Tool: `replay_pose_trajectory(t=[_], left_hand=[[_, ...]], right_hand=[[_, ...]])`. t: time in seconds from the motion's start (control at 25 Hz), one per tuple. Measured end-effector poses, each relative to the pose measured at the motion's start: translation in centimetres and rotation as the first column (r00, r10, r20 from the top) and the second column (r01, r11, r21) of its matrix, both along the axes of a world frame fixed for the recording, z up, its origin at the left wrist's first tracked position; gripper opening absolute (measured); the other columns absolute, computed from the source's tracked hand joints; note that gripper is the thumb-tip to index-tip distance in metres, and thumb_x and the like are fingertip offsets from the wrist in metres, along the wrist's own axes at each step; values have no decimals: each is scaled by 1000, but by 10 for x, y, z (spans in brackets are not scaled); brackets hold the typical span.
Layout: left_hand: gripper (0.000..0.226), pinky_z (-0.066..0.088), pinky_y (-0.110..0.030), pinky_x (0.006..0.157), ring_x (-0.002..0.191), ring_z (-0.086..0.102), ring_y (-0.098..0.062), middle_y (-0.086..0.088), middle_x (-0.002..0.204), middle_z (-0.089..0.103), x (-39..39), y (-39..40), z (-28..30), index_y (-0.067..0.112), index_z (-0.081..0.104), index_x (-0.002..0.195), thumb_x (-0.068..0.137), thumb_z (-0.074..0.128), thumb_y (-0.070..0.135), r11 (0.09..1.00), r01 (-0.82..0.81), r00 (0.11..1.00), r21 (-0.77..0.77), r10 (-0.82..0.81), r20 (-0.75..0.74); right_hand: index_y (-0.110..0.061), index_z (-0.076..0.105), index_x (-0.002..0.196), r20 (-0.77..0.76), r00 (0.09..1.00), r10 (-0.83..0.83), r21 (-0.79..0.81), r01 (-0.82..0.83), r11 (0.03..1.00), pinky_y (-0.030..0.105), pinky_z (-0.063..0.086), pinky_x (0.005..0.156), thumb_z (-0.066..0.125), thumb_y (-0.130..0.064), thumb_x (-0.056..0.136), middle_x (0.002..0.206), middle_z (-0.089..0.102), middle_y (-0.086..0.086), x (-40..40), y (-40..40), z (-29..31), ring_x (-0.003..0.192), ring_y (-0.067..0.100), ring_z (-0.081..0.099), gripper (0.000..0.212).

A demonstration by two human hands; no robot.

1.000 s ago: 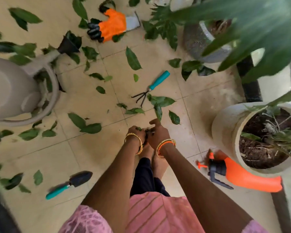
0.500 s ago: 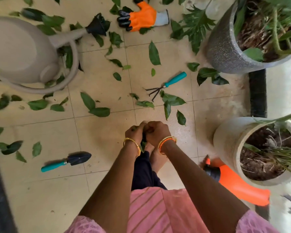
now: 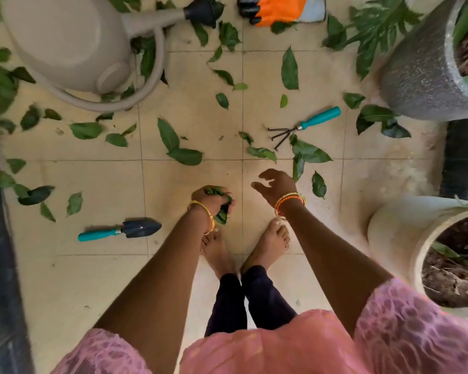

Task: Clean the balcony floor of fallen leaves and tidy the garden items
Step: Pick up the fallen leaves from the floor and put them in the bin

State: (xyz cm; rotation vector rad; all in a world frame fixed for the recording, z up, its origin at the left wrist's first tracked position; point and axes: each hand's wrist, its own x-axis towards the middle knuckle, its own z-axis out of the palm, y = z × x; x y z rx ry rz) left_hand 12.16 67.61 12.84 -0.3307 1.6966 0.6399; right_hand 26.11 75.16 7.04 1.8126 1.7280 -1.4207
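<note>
Green fallen leaves [image 3: 184,156] lie scattered over the beige tiled floor [image 3: 189,184], thickest toward the back and left. My left hand [image 3: 211,198] grips a bunch of gathered leaves [image 3: 222,215] above my left foot. My right hand [image 3: 274,186] hovers with fingers spread and holds nothing, just short of the leaves [image 3: 307,153] by the teal-handled hand rake [image 3: 303,127]. A teal-handled trowel [image 3: 119,231] lies on the floor to my left.
A beige watering can [image 3: 65,41] lies on its side at the back left. An orange and black glove [image 3: 276,9] lies at the back. A grey speckled pot [image 3: 422,74] and a cream pot [image 3: 395,233] stand on the right. A dark frame [image 3: 0,238] borders the left.
My hands were pressed together around the leaves; they have parted. The left keeps the bunch, while the right has let go and moved out toward the rake. The view shifted back.
</note>
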Motion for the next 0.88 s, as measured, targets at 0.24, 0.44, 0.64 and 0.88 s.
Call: replay_pose_trajectory(t=[0.24, 0.44, 0.64, 0.88], left_hand=[[27, 38, -16, 35, 51, 49, -20, -14, 69, 55, -33, -15, -82, 5, 56, 80, 86, 49, -21, 1000, -13, 1000, -18, 13, 7], [14, 38, -14, 36, 36, 42, -10, -6, 56, 53, -38, -21, -120, 6, 60, 79, 80, 73, 4, 996, 68, 998, -62, -68, 2], [31, 36, -15, 36, 45, 40, -10, -3, 58, 48, -38, -20, -129, 10, 51, 76, 74, 81, 19, 999, 27, 999, -28, -27, 22], [37, 38, -15, 38, 47, 41, -9, -3, 65, 48, -36, -3, -126, 12, 47, 83, 76, 79, 28, 999, -19, 997, 28, 17, 76]], right_hand=[[-20, 44, 138, 80, 996, -37, 260, 15, 965, 37, 35, 106, 65, -33, 86, 144, 33, 15, -30, 22, -83, 129, 33, 38, 58], [-14, 57, 126, 213, 977, 2, 359, -81, 930, 39, 41, 99, 55, -16, 92, 133, 39, 18, -49, 26, -127, 120, 35, 38, 33], [0, 64, 112, 232, 958, 166, 452, -257, 854, 37, 47, 85, 46, -1, 92, 115, 52, 23, -41, 26, -141, 105, 38, 50, 27], [-3, 69, 90, 149, 986, 78, 244, -113, 963, 27, 49, 77, 67, -10, 81, 92, 67, 13, -38, 44, -120, 85, 24, 62, 12]])
